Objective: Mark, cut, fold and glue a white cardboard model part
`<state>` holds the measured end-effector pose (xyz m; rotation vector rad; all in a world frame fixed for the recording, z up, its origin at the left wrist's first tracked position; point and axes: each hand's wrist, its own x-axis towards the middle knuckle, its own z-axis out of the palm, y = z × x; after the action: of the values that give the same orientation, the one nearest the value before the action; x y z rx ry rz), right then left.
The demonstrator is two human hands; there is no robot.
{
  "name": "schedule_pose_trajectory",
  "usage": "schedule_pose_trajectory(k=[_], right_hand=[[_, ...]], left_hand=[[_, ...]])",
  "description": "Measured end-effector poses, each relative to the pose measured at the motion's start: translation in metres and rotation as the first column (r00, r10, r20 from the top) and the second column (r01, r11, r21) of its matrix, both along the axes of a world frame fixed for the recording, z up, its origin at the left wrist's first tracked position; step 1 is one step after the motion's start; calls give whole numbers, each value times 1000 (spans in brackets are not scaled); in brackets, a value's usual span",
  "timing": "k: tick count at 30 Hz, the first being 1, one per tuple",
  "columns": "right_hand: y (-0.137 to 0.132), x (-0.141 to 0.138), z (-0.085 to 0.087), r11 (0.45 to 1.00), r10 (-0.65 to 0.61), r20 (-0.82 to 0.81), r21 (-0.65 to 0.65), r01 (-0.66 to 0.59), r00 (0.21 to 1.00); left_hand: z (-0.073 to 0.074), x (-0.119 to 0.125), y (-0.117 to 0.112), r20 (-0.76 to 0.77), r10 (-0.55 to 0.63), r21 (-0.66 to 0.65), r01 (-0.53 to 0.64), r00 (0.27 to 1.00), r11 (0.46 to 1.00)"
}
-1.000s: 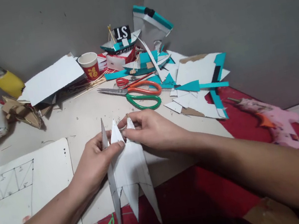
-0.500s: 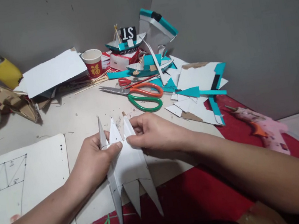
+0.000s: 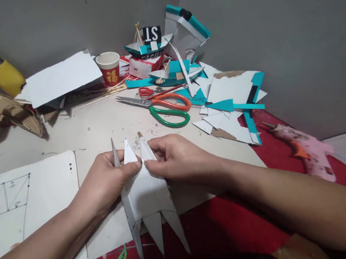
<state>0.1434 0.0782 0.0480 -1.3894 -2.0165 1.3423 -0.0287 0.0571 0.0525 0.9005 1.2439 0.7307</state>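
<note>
A folded white cardboard piece (image 3: 149,196) with pointed triangular flaps at both ends is held between my two hands, over the near edge of the pale work surface. My left hand (image 3: 110,176) grips its far left part, thumb lying on top at the base of a middle flap. My right hand (image 3: 177,157) pinches the right far flap at its base, with the thumb on top and the fingers behind. The left side of the piece stands folded up. Beyond the hands lie scissors (image 3: 169,106) with one orange and one green handle.
A sheet with a pencil-drawn truss figure (image 3: 53,201) lies at left. Behind are a red paper cup (image 3: 110,68), a yellow bottle (image 3: 5,75), small paper boats (image 3: 177,74) and teal-and-white cardboard scraps (image 3: 229,90). A pink glue gun (image 3: 309,149) rests on the red cloth at right.
Both hands keep hold of the cardboard. Its far flaps have shifted slightly left and the left thumb presses more over the middle flap's base. The camera view has moved a little.
</note>
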Motion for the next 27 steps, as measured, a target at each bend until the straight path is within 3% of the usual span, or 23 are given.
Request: schedule_pose_trajectory(k=[4, 8, 18, 20, 25, 27], right_hand=[[-2, -1, 0, 1000, -9, -29, -3, 9, 1000], [-5, -2, 1, 998, -34, -123, -65, 27, 992], [-5, -2, 5, 997, -39, -201, -70, 25, 979], [-7, -3, 4, 1000, -24, -163, -23, 20, 986], [-14, -6, 1, 957, 4, 101, 289, -33, 995], [-15, -7, 1, 953, -11, 113, 301, -24, 993]], left_hand=[[0, 1, -2, -27, 6, -23, -6, 1000, 1000], [0, 1, 0, 36, 41, -72, -38, 999, 997], [2, -1, 3, 136, 43, -93, -30, 990, 995], [1, 0, 2, 115, 26, -66, -19, 993, 998], [0, 4, -2, -25, -16, 30, 17, 1000, 999], [0, 4, -2, -34, -9, -2, 9, 999, 1000]])
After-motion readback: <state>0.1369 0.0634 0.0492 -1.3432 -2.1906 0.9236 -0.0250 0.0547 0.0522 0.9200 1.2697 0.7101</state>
